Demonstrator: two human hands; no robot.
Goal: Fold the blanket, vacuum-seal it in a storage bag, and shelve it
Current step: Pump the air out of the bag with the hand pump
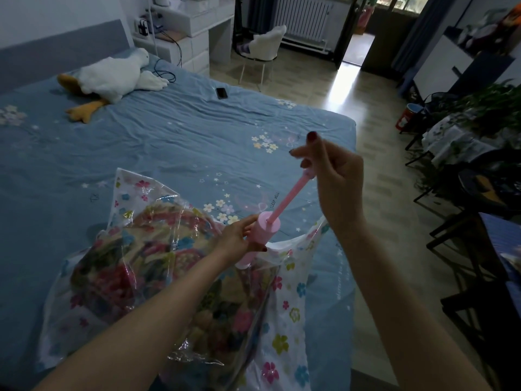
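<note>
Both hands work a pink pump [263,234]: left hand [239,238] grips its barrel, right hand [335,170] pinches its raised handle above the crinkled floral bag [284,328].

Beyond the storage bag [158,266], the blue bed sheet [169,142] lies bare across its middle, wide open to a reaching hand. Farther back, a plush goose [112,77] and a phone [222,93] occupy it. Chairs [462,249] and plants [485,108] crowd the right-hand floor.

Dim room, daylight from the far doorway.
Light through the doorway [355,49] streaks glare across the floor [338,88]; the plastic bag [282,320] glints; right-hand corners are dark, soft and curved by the wide lens.
</note>
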